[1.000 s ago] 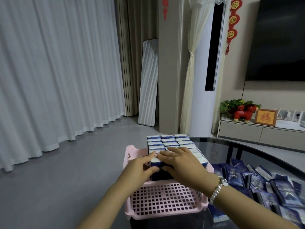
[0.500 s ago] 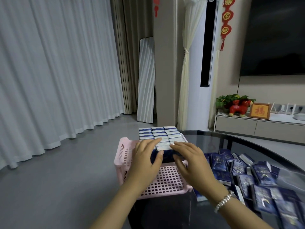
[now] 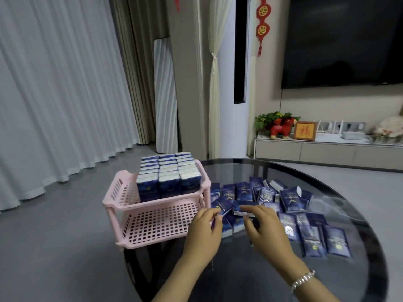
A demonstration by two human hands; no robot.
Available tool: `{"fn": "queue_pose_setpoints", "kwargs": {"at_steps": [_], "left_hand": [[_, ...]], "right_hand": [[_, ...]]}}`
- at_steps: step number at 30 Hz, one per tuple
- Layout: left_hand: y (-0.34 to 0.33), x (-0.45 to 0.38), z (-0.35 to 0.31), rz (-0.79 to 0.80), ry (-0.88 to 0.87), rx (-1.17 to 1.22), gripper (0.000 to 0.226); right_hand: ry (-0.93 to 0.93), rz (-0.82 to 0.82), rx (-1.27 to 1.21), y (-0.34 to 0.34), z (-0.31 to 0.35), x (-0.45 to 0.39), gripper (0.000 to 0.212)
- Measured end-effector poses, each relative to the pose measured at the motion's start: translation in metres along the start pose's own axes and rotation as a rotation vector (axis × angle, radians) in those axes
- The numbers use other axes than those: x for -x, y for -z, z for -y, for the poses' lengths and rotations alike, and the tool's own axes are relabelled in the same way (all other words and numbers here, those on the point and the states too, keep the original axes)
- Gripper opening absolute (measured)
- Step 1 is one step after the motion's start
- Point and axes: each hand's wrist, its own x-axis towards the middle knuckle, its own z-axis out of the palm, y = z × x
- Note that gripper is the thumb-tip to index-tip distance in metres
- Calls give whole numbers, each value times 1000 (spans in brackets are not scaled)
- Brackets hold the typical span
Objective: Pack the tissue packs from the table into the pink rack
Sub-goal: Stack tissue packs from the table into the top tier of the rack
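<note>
Loose tissue packs (image 3: pixel 292 205) lie flat on the glass table (image 3: pixel 359 214), frame right of the pink rack (image 3: pixel 157 214). Nearest pack (image 3: pixel 242 209) lies crosswise under the right hand (image 3: pixel 265 228), fingers curling on it. Left hand (image 3: pixel 204 231) pinches a neighbouring pack (image 3: pixel 222 205); grip unclear.

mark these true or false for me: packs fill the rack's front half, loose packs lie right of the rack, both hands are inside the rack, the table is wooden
1. Tissue packs fill the front half of the pink rack. False: they stand in rows at the back; the front grid is bare.
2. Loose tissue packs lie right of the rack. True.
3. Left hand and right hand are inside the rack. False: both reach at the loose packs.
4. The table is wooden. False: dark reflective glass.
</note>
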Motion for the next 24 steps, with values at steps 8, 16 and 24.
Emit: {"fn": "queue_pose_setpoints", "kwargs": {"at_steps": [8,16,24], "left_hand": [[-50,-6,40,83,18,-211,37],[-69,-20,58,225,-96,-384,65],[-62,-17,57,211,-111,-255,70]], "right_hand": [[-125,84,65,-24,-56,14,25],[-11,25,203,-41,-69,-23,26],[-32,463,479,-56,-76,-80,50]]}}
